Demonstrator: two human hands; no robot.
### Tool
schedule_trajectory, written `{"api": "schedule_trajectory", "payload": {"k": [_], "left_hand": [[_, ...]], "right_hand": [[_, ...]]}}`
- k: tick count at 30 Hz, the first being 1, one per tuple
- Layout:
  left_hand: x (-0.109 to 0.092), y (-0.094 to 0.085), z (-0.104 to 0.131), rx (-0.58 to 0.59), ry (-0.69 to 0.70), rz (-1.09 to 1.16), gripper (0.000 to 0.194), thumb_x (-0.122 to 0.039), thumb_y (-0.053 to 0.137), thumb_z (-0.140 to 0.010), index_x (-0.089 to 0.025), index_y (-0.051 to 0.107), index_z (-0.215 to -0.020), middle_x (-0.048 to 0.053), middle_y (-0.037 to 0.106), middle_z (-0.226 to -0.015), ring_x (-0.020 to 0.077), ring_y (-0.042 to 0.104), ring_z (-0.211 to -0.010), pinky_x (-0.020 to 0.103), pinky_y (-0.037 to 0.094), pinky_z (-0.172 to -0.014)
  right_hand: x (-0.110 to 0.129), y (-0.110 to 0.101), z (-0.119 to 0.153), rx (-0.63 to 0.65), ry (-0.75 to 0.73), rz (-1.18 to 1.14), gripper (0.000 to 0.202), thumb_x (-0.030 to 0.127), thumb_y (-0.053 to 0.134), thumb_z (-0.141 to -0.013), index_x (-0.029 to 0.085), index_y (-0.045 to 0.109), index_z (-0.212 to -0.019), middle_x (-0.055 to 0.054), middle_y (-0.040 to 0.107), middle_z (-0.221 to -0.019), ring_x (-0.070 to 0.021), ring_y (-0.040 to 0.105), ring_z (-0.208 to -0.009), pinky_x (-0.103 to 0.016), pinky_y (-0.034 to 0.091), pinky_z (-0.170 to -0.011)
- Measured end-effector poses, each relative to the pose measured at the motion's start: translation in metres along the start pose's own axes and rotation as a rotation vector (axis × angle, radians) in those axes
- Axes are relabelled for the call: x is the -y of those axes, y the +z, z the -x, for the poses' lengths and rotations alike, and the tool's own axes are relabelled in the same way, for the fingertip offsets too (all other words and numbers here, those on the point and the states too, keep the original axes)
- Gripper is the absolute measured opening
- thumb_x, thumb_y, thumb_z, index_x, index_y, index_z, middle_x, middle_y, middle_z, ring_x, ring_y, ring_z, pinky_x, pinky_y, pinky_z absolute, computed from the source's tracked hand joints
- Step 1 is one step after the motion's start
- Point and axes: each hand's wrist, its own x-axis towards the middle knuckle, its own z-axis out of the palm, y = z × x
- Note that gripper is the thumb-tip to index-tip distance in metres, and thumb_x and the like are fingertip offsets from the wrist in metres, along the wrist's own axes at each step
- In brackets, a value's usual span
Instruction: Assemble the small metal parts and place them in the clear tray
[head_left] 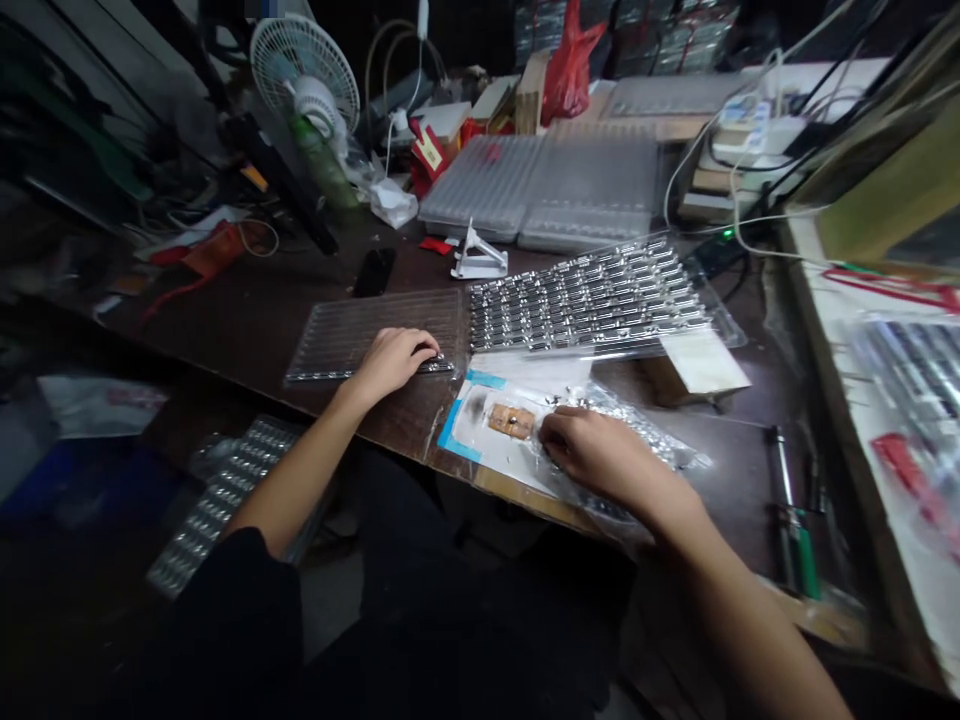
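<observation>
My left hand (395,358) rests over the lower right part of a clear ribbed tray (337,325), its fingers closed near a row of small metal parts along the front edge. My right hand (589,445) is curled at the edge of a plastic bag of small metal pieces (652,432); what its fingertips hold is hidden. Just left of it, a brown block (511,421) lies on a white sheet with blue tape (459,430). Behind the sheet, a second clear tray (585,300) is filled with rows of shiny metal cylinders.
A white stand (480,255) and a black phone (375,272) are behind the trays. Stacked clear trays (592,180) stand at the back, near a fan (306,80). A white box (705,365) and a green-handled tool (806,560) are on the right.
</observation>
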Motion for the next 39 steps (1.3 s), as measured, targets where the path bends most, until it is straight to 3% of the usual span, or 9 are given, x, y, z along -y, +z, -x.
{"api": "schedule_trajectory", "payload": {"k": [7, 10, 14, 19, 24, 27, 31, 35, 39], "left_hand": [[0.001, -0.004, 0.005, 0.008, -0.001, -0.088, 0.017, -0.026, 0.056, -0.092, -0.024, 0.072, -0.097, 0.004, 0.073, -0.107, 0.0243, 0.064, -0.104, 0.040, 0.041, -0.098], [-0.008, -0.009, 0.005, -0.008, -0.016, -0.101, 0.020, -0.021, 0.054, -0.091, -0.024, 0.071, -0.099, 0.004, 0.072, -0.109, 0.0247, 0.063, -0.106, 0.041, 0.041, -0.098], [-0.045, -0.001, -0.011, -0.055, 0.046, 0.021, 0.021, -0.026, 0.054, -0.092, -0.024, 0.072, -0.102, 0.004, 0.071, -0.111, 0.0244, 0.062, -0.106, 0.040, 0.043, -0.098], [-0.103, 0.029, -0.046, -0.190, 0.195, 0.163, 0.018, -0.026, 0.063, -0.089, -0.021, 0.072, -0.104, 0.005, 0.069, -0.108, 0.0230, 0.059, -0.102, 0.038, 0.045, -0.095], [-0.123, 0.040, -0.059, -0.220, 0.215, 0.145, 0.009, -0.025, 0.067, -0.087, -0.017, 0.071, -0.089, 0.007, 0.066, -0.101, 0.0244, 0.057, -0.101, 0.039, 0.045, -0.092], [-0.119, 0.034, -0.043, -0.204, 0.215, 0.258, 0.007, -0.020, 0.061, -0.091, -0.017, 0.067, -0.093, 0.006, 0.068, -0.099, 0.0205, 0.061, -0.094, 0.035, 0.047, -0.087], [-0.109, 0.028, 0.002, -0.160, 0.193, 0.494, 0.007, -0.018, 0.059, -0.091, -0.018, 0.064, -0.097, 0.003, 0.070, -0.093, 0.0152, 0.064, -0.084, 0.028, 0.049, -0.079], [-0.102, 0.038, 0.041, -0.158, 0.147, 0.594, 0.008, -0.017, 0.058, -0.091, -0.018, 0.065, -0.095, 0.003, 0.071, -0.096, 0.0163, 0.065, -0.090, 0.029, 0.050, -0.084], [-0.100, 0.054, 0.050, -0.139, 0.123, 0.652, 0.007, -0.021, 0.062, -0.091, -0.020, 0.068, -0.093, 0.003, 0.073, -0.096, 0.0176, 0.067, -0.092, 0.032, 0.051, -0.086]], "right_hand": [[0.002, -0.003, 0.001, 0.021, 0.006, -0.003, 0.021, 0.016, 0.049, -0.091, 0.018, 0.069, -0.095, -0.009, 0.073, -0.098, -0.0203, 0.067, -0.083, -0.027, 0.036, -0.064], [0.004, -0.005, 0.002, 0.028, 0.023, 0.006, 0.022, 0.014, 0.048, -0.090, 0.017, 0.068, -0.099, -0.011, 0.072, -0.100, -0.0207, 0.067, -0.084, -0.027, 0.037, -0.065], [0.003, -0.006, 0.004, 0.002, -0.011, -0.051, 0.024, 0.011, 0.048, -0.089, 0.016, 0.069, -0.097, -0.011, 0.071, -0.099, -0.0195, 0.066, -0.084, -0.026, 0.040, -0.068], [-0.004, -0.002, 0.001, -0.148, -0.138, -0.228, 0.023, 0.005, 0.052, -0.083, 0.017, 0.069, -0.093, -0.007, 0.067, -0.095, -0.0162, 0.062, -0.078, -0.025, 0.044, -0.073], [-0.011, 0.002, -0.004, -0.251, -0.188, -0.319, 0.032, 0.000, 0.047, -0.084, 0.016, 0.071, -0.098, -0.009, 0.069, -0.097, -0.0182, 0.064, -0.085, -0.028, 0.047, -0.079], [-0.012, 0.003, -0.005, -0.290, -0.167, -0.345, 0.028, 0.004, 0.050, -0.087, 0.016, 0.072, -0.098, -0.008, 0.071, -0.095, -0.0187, 0.065, -0.084, -0.029, 0.047, -0.077], [-0.010, 0.003, -0.006, -0.390, -0.139, -0.388, 0.025, 0.007, 0.052, -0.086, 0.016, 0.072, -0.097, -0.008, 0.072, -0.094, -0.0180, 0.066, -0.082, -0.028, 0.047, -0.075], [-0.007, 0.006, -0.008, -0.440, -0.124, -0.423, 0.026, 0.006, 0.050, -0.084, 0.017, 0.072, -0.094, -0.007, 0.073, -0.094, -0.0179, 0.067, -0.084, -0.028, 0.049, -0.077], [-0.004, 0.010, -0.012, -0.455, -0.079, -0.404, 0.027, 0.009, 0.050, -0.084, 0.019, 0.072, -0.095, -0.007, 0.075, -0.094, -0.0194, 0.068, -0.085, -0.031, 0.050, -0.079]]}}
